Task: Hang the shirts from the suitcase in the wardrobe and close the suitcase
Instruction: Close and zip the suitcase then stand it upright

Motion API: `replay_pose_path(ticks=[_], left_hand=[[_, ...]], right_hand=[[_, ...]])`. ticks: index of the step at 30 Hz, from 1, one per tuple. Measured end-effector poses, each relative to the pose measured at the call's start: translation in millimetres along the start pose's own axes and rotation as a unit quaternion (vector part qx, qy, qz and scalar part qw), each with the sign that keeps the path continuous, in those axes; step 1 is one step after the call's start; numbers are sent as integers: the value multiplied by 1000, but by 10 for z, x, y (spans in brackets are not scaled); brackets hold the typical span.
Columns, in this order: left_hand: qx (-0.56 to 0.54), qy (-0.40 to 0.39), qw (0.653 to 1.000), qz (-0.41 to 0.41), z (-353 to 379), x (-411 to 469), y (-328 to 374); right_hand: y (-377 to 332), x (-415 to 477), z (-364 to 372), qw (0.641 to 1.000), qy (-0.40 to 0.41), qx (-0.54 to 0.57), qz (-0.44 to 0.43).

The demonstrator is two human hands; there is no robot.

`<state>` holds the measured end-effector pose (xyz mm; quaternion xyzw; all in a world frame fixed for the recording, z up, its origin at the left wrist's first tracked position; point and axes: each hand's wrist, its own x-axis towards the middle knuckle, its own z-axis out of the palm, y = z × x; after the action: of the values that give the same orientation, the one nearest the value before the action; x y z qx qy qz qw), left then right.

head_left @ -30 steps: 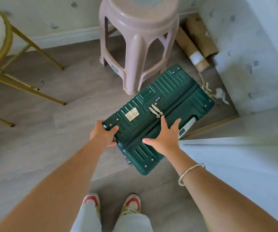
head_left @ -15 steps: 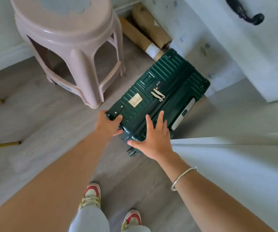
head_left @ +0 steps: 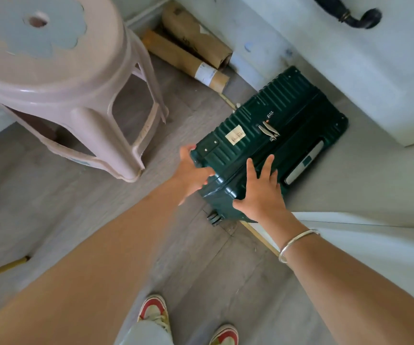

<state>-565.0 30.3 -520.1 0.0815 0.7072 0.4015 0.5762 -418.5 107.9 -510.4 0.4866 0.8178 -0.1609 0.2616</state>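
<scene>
As the green suitcase (head_left: 263, 135) lies directly in front of the person, on the grey floor (head_left: 51, 220), both hands reach it at its near end. Its long axis runs away from the hands, forward and to the right, so the far end is close beside the white cupboard (head_left: 350, 70), while a wheel (head_left: 213, 217) shows under the near end. The pink plastic stool (head_left: 59, 78) stands to its left, a little apart, and the cardboard rolls (head_left: 188, 56) lie beyond it, at the wall.

The left hand (head_left: 192, 170) has its fingers curled round the near left corner of the case and grips it. The right hand (head_left: 260, 192) is flat on the upper face, fingers spread wide, and presses on it without closing round anything. The two hands are about equally near (the left one reaches a little further along the edge).

The zip pulls (head_left: 269, 130) meet at the lock and the shell halves sit together, so I judge the case to be closed. Any push or pull would best go along the long axis; sideways to the right, the cupboard leaves little room.
</scene>
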Motion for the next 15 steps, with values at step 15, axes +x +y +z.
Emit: replay_pose_path(ticks=[15], left_hand=[[89,-77,993,-13,167,-72,327]], right_hand=[[281,70,-189,996,31,60,53]])
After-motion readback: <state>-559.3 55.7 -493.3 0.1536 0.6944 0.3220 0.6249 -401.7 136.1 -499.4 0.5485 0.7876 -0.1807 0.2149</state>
